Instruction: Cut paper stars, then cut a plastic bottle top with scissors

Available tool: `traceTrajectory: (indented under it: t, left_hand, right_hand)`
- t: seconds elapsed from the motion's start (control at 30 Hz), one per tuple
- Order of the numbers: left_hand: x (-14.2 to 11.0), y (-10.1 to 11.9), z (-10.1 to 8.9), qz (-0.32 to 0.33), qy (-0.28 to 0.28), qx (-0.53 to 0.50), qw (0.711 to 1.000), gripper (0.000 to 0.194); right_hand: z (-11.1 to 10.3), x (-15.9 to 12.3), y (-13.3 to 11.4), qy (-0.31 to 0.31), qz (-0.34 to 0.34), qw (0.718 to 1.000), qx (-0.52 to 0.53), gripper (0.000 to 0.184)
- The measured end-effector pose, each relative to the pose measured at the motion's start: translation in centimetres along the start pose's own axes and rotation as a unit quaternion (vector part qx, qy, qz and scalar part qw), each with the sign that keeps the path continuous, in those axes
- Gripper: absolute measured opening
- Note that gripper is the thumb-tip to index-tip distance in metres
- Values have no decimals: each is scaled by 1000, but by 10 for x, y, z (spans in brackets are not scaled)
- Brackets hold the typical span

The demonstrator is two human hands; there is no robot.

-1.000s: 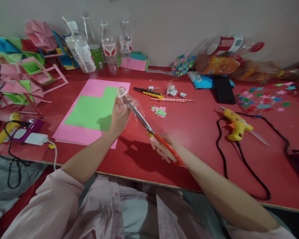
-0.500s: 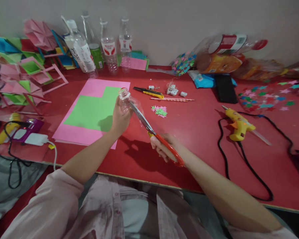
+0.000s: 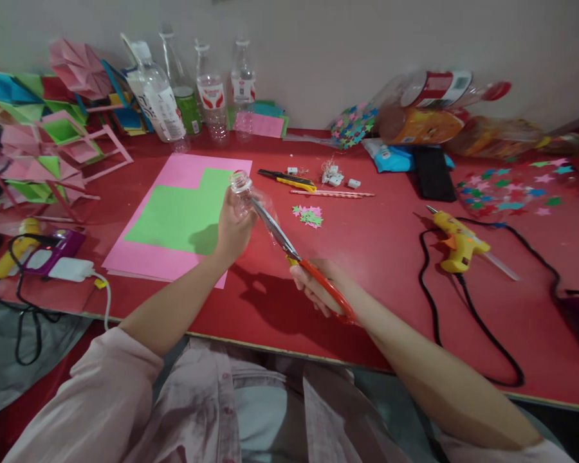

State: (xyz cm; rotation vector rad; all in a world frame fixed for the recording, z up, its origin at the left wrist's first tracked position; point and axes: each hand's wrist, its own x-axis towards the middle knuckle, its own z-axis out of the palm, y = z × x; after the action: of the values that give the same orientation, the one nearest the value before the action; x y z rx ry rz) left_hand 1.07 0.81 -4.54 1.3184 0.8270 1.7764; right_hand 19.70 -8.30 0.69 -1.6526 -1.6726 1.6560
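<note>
My left hand is closed round a clear plastic bottle top, neck pointing up and away. My right hand grips the red handles of a pair of scissors. The grey blades reach up and left into the clear plastic just below the bottle's neck. Both hands hover over the red table, beside a pink sheet with a green sheet on it.
A yellow glue gun with a black cord lies to the right. A yellow utility knife, a pencil, small star cut-outs, bottles along the wall, folded paper shapes at left and a charger surround the work.
The bottle piece tipped slightly in my left hand, its neck rising a little; the scissors stayed in the plastic. Both arms hold almost the same place.
</note>
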Motion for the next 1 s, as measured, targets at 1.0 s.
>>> traceTrajectory:
  t: [1.0]
  left_hand:
    - [-4, 2, 4, -29, -14, -12, 999, 32]
  right_hand:
    - [-2, 0, -2, -9, 8, 1000, 1, 45]
